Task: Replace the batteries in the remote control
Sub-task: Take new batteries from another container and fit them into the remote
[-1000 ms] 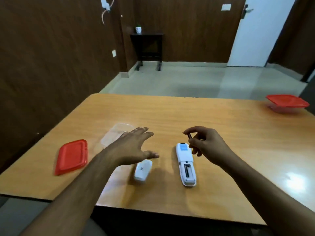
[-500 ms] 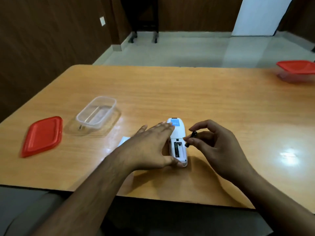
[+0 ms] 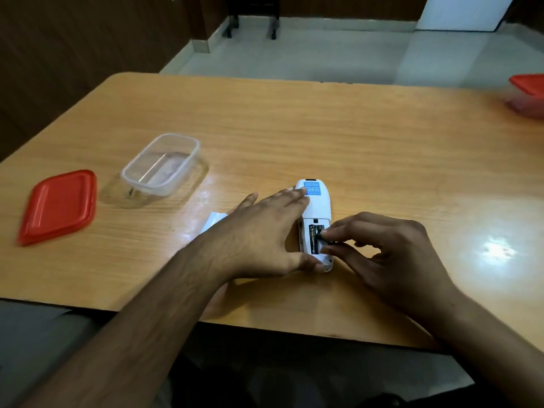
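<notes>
Here, a wooden tabletop w/ glossy glare patches, in a room w/ dark wood-panel walls and a pale tile floor. Near the left edge lies a red lid; just right of it a clear tub, open. At the far right edge, a red-lidded tub, partly cut off. The remote lies face down near the front edge, about mid-width: white, blue label at its far end, battery bay open, one dark cell seated on the bay's left side. Left hand lies flat along the remote's left side, fingers straight, thumb at its near end. Right hand pinches a battery at the bay. A white cover peeks out beside the left hand.
</notes>
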